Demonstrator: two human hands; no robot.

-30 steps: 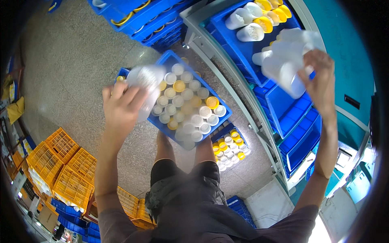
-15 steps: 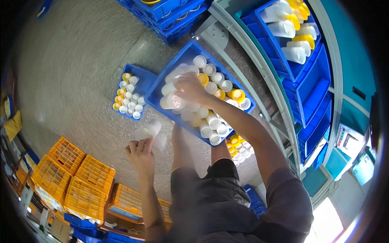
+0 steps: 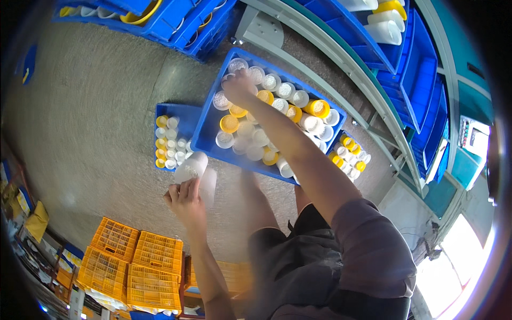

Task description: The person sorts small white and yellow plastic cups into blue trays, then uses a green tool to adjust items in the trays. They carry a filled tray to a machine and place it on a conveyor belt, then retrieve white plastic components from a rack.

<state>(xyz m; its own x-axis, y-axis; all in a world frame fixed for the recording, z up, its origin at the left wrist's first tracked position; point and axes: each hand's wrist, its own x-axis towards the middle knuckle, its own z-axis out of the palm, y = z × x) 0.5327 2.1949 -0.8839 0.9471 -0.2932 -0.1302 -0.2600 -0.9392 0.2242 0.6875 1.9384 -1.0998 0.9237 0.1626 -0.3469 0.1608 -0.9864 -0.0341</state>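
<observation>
My left hand (image 3: 185,200) is closed on white translucent plastic cups, held low beside the large blue crate (image 3: 198,145). One cup (image 3: 192,166) is tilted up from the fingers and another, blurred, lies against it. My right hand (image 3: 239,88) reaches over the crate's far left corner, fingers curled at the rim of a white cup that they partly cover. White cups (image 3: 271,82) and yellow cups (image 3: 229,124) stand in the crate, several with pale contents showing at the top. A few near the middle of the crate look smeared.
A smaller blue crate (image 3: 184,111) with white and yellow cups sits on the floor to the left. More cups (image 3: 352,154) show beyond the crate's right end. Orange crates (image 3: 154,285) are stacked near left, blue ones (image 3: 186,24) far. A grey metal frame (image 3: 320,69) runs along the right.
My right hand has moved toward the crate's far left corner. White cups that lay tilted under it are gone from there; upright cups show instead. My left hand keeps its cups.
</observation>
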